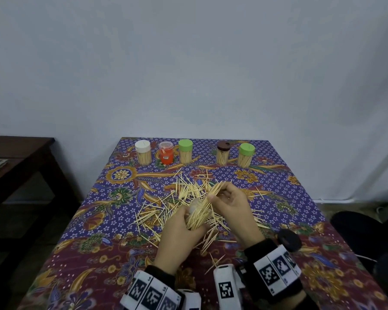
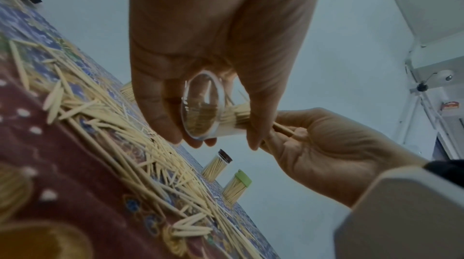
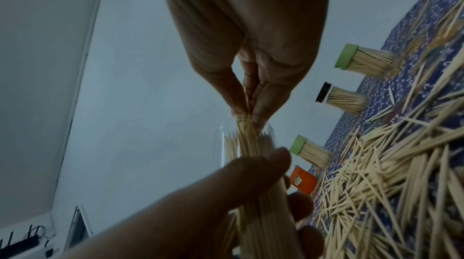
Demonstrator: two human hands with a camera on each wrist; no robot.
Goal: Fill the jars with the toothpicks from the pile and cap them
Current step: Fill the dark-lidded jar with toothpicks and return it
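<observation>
The middle of the desk [image 1: 300,198] is taken up by the loose toothpick pile [image 1: 188,193], over which both hands work close together. A row of five capped jars [image 1: 185,152] stands along the far edge, with a wider gap between the third and fourth. Bare cloth lies left of the pile and at the near left corner, while a dark lid [image 1: 288,240] sits by the right wrist.

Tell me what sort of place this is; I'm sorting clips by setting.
Probably a plain room in a home or small office, not a workshop: a table under a batik-patterned floral tablecloth, a bare pale wall, a dark wooden side table. Capped toothpick jars line the far edge.
</observation>
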